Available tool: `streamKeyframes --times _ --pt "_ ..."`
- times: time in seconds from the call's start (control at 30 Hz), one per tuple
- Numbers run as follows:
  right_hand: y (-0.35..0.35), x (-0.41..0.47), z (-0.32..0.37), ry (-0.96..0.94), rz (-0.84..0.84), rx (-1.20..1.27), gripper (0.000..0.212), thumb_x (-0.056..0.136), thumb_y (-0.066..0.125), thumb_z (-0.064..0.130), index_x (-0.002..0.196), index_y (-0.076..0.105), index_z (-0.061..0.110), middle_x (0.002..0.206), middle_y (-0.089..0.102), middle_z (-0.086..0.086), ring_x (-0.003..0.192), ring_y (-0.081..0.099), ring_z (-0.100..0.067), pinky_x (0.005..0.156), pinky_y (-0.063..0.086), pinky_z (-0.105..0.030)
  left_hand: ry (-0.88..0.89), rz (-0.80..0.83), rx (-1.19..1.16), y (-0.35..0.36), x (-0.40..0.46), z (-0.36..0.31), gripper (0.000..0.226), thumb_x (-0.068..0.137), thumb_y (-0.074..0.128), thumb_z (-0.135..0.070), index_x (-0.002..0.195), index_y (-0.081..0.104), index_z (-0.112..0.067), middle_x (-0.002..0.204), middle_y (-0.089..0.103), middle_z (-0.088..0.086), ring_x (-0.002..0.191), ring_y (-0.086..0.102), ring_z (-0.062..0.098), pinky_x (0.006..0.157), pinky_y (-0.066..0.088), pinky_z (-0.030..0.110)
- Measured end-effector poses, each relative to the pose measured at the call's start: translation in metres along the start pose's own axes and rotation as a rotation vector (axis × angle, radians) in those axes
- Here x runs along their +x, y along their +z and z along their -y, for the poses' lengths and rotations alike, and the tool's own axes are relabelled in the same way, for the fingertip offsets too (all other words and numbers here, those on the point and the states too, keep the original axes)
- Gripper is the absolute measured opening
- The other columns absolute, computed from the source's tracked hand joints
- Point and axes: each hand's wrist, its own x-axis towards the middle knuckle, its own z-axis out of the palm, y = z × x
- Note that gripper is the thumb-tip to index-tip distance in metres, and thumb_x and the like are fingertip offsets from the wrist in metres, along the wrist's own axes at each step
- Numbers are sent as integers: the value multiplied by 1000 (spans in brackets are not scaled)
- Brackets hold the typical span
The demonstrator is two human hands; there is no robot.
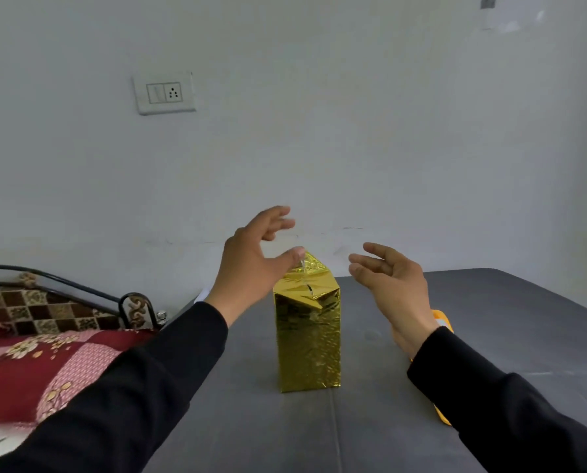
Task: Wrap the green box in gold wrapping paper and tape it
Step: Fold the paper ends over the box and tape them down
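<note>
A tall box covered in gold wrapping paper (pixel 308 339) stands upright on the grey table (pixel 510 336). No green shows. At its top a folded gold flap points up with a small clear piece of tape on it. My left hand (pixel 256 257) hovers over the top left of the box, fingers spread, thumb tip touching the flap and tape. My right hand (pixel 392 278) hangs in the air to the right of the box, fingers loosely curled, holding nothing and apart from the box.
An orange object (pixel 442 322) lies on the table behind my right wrist, mostly hidden by the sleeve. A bed with a red and pink patterned cover (pixel 39 363) and a metal headboard stands at the left. A white wall with a switch plate (pixel 165 93) is behind.
</note>
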Motion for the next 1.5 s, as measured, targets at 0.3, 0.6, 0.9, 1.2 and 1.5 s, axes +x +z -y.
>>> streamKeyframes --times 0.3,0.6,0.9,1.2,1.5 --pt "29 38 -28 38 199 -117 88 94 73 17 163 18 30 165 32 9 145 42 -15 113 42 -35 105 402 438 20 -8 37 77 75 84 -52 142 48 -48 140 50 -18 126 36 11 105 38 42" --pt "48 66 -55 229 169 26 85 96 68 5 161 21 31 167 30 1 144 43 -25 110 49 -49 -82 316 140 36 34 38 27 90 74 -41 102 79 -17 99 75 3 95 66 20 88 51 33" --pt "48 70 -60 284 173 106 86 94 74 32 161 19 32 166 29 6 142 44 -23 111 44 -47 -255 341 122 51 55 66 57 77 86 -46 125 68 -23 109 70 -5 109 64 18 91 51 29" --pt "51 78 -60 325 205 70 110 79 84 6 161 16 32 168 25 5 149 33 -24 118 36 -51 -896 236 -392 67 39 96 134 27 97 -69 140 53 -12 129 67 9 117 65 30 102 54 49" --pt "57 81 -50 419 128 115 112 77 74 -10 160 16 37 163 33 -8 143 38 -32 112 41 -49 -885 184 -711 67 29 91 39 71 89 -27 104 76 -12 108 76 15 102 71 32 103 52 44"
